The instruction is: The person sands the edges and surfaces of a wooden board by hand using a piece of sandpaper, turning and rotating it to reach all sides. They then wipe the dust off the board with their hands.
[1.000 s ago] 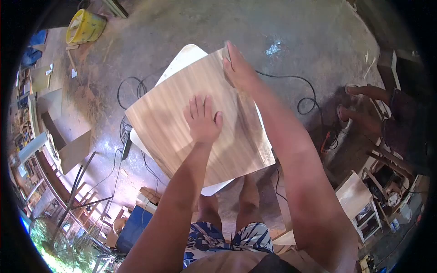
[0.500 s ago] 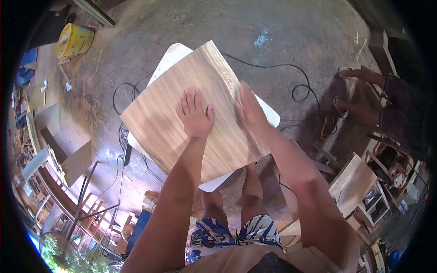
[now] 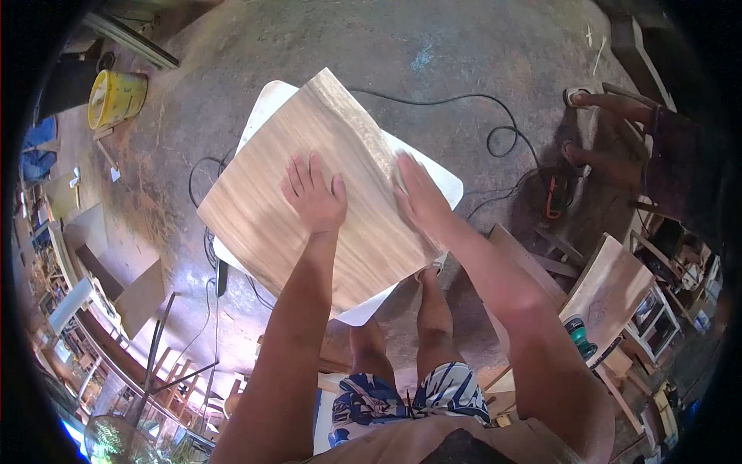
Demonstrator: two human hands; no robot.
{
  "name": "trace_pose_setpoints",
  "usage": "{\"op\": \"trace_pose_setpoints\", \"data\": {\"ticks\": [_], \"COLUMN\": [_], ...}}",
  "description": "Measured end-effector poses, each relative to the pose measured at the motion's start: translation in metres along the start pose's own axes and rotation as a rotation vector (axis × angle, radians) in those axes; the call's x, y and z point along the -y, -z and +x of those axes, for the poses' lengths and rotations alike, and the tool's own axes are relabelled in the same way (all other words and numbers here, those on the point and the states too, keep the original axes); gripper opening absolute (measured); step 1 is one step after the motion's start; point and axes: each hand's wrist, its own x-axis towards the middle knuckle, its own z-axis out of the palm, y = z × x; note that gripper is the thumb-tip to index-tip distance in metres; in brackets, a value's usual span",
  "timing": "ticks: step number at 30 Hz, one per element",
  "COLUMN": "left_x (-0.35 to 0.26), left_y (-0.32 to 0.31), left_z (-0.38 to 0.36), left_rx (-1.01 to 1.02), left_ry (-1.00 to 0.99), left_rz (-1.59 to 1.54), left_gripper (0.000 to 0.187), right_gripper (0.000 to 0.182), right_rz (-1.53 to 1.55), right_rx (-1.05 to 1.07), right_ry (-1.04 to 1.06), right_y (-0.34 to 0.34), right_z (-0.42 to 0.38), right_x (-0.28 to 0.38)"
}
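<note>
A wooden board (image 3: 270,209) with brown grain and a pale, rough strip along its right edge lies flat on a white, round-cornered top (image 3: 267,104). My left hand (image 3: 315,197) rests on the board's middle, palm down with fingers spread. Along the right edge, my right hand (image 3: 421,193) presses with its fingers straight and close together. A thin pale piece shows under those fingertips, too small and blurred to name.
A dark cable (image 3: 433,101) runs over the concrete floor beyond the board. A yellow bucket (image 3: 124,97) stands at upper left. Another person's legs (image 3: 610,162) show at right, near an orange-and-black power tool (image 3: 554,197). A green sander (image 3: 578,336) sits by my right elbow.
My right hand has slid slightly nearer along the board's edge. The left stays on the board. The view has shifted a little, bringing the green sander into fuller sight.
</note>
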Motion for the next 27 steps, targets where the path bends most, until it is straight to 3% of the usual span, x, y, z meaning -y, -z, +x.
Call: {"op": "trace_pose_setpoints", "data": {"ticks": [3,6,10,13,18,21,23,25,27], "left_x": [0.0,0.002,0.002,0.001,0.001,0.004,0.009,0.02,0.018], "left_y": [-0.002,-0.002,-0.003,-0.002,-0.002,-0.007,-0.004,0.006,0.012], "left_z": [-0.001,-0.004,-0.002,-0.002,-0.002,-0.005,0.001,0.006,0.016], "left_rx": [-0.025,-0.023,-0.034,-0.012,-0.02,-0.016,-0.024,0.096,0.105], "left_ry": [-0.015,-0.019,-0.009,0.001,-0.031,-0.078,-0.105,-0.32,-0.362], "left_rz": [0.003,-0.007,-0.03,-0.027,-0.011,0.02,0.04,0.058,0.049], "left_gripper": [0.068,0.069,0.069,0.069,0.069,0.071,0.072,0.076,0.078], "right_gripper": [0.062,0.062,0.067,0.066,0.064,0.065,0.066,0.066,0.066], "right_rz": [0.042,0.094,0.018,0.017,0.059,0.111,0.076,0.043,0.075], "right_rx": [-0.125,-0.111,0.112,0.156,-0.03,-0.025,0.008,0.048,0.147], "right_ry": [0.048,0.028,-0.026,-0.033,0.057,0.023,0.038,0.057,-0.012], "right_y": [-0.005,-0.005,-0.004,0.014,0.002,-0.002,0.0,0.006,0.015], "right_z": [0.071,0.044,-0.087,-0.12,-0.008,-0.003,-0.043,-0.091,-0.116], "right_x": [0.01,0.008,-0.026,-0.024,-0.002,-0.003,-0.015,-0.025,-0.027]}}
